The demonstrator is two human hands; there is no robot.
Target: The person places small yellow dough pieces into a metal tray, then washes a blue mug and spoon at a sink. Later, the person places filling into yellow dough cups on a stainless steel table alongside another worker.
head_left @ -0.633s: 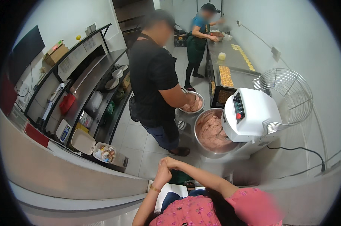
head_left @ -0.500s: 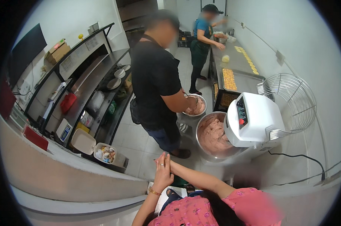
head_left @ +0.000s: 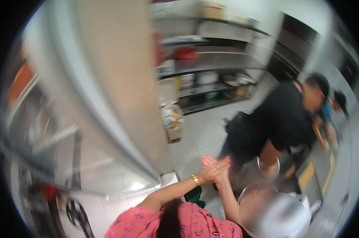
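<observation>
In front of my chest, my left hand (head_left: 212,173) lies across my right hand (head_left: 207,160), palm against palm. The fingers of both stretch outward, those of the left to the right and those of the right to the left. No object shows in either one, though the meeting palms are hidden. A gold bracelet (head_left: 195,179) circles my left wrist. Nearest on the right stands a white mixer (head_left: 284,216), smeared by motion, with a metal bowl of pinkish mixture (head_left: 256,194) beside it.
A person in black (head_left: 274,115) bends over a smaller bowl (head_left: 268,166); another person (head_left: 326,119) works farther right by a tray of yellow pieces (head_left: 306,174). Metal shelves (head_left: 223,61) and an open bin (head_left: 173,121) stand ahead. A wall edge (head_left: 120,79) rises at left.
The view has swung left, so the mixer, bowls and both people now sit farther right. My hands have gone from clasped to flat against each other with fingers extended.
</observation>
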